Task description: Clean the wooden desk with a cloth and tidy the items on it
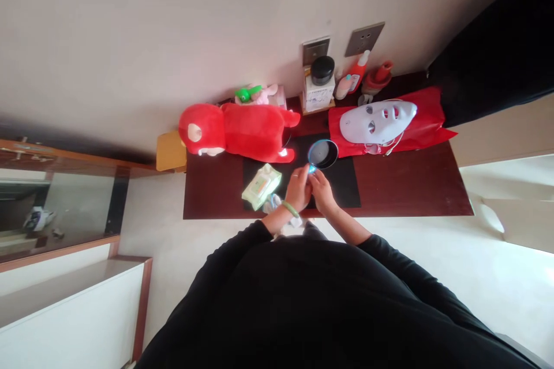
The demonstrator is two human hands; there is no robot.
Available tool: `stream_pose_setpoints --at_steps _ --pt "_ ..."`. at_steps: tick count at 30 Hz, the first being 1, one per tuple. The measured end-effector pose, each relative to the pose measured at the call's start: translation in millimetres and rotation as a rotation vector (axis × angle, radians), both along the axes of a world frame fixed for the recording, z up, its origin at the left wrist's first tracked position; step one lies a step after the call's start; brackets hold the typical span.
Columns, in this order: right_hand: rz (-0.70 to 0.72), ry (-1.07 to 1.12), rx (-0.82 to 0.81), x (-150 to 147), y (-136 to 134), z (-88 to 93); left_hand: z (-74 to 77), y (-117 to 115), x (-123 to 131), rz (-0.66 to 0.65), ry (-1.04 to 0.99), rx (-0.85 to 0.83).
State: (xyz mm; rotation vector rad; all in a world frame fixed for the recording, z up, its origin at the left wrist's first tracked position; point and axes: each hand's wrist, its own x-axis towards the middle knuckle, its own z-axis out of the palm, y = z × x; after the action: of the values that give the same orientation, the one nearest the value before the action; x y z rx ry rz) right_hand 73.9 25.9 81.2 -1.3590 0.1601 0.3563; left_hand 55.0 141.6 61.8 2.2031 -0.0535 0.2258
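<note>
A small round pan (324, 154) with a dark inside and a bluish rim is over the black mat (344, 184) in the middle of the bench (411, 190); whether it rests there or is lifted, I cannot tell. Its short handle (311, 169) points toward the person. The left hand (298, 189) and right hand (322, 191) meet at this handle, the grip of each closed on it, though the exact finger placement is too small to make out. A pale green bracelet (290, 208) circles the left wrist.

Just left of the left hand lies a green-and-white packet (261, 186), partly on the mat. Behind it a red plush toy (253, 132) lies stretched out, its head to the left. Right of the pan, a white mask (376, 122) lies on a red sheet (433, 112). Toward the wall, a black-lidded jar (322, 71) sits on a white box (319, 96), with a red bottle (357, 75) to its right.
</note>
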Motion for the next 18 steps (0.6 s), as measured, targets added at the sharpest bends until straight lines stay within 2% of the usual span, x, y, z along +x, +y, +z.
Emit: stream_pose_setpoints --at_steps 3,5,6,9,11,13,15,18 --pt "-0.013 -0.013 -0.053 31.3 -32.6 -17.6 -6.8 -12.8 6.8 -0.119 0.029 0.036" --pt "0.018 -0.013 -0.222 54.7 -55.8 -32.4 -11.5 -8.1 11.0 -0.094 0.065 0.044" --pt "0.039 -0.013 -0.323 66.8 -66.9 -39.1 -13.1 -1.9 13.3 -0.039 0.093 0.036" --pt "0.099 0.0 -0.536 100.7 -95.3 -52.5 -11.1 30.4 21.5 0.251 0.189 -0.077" --pt "0.134 0.009 -0.621 117.9 -108.3 -56.9 -1.9 61.9 27.7 0.498 0.227 -0.186" --pt "0.173 0.017 -0.701 128.9 -116.9 -61.1 13.8 99.1 32.8 0.732 0.201 -0.265" --pt "0.221 0.001 -0.788 134.3 -122.2 -67.6 32.9 138.0 35.9 0.906 0.139 -0.303" --pt "0.278 -0.093 -0.933 136.4 -125.7 -79.9 56.8 187.4 40.1 1.046 0.141 -0.439"
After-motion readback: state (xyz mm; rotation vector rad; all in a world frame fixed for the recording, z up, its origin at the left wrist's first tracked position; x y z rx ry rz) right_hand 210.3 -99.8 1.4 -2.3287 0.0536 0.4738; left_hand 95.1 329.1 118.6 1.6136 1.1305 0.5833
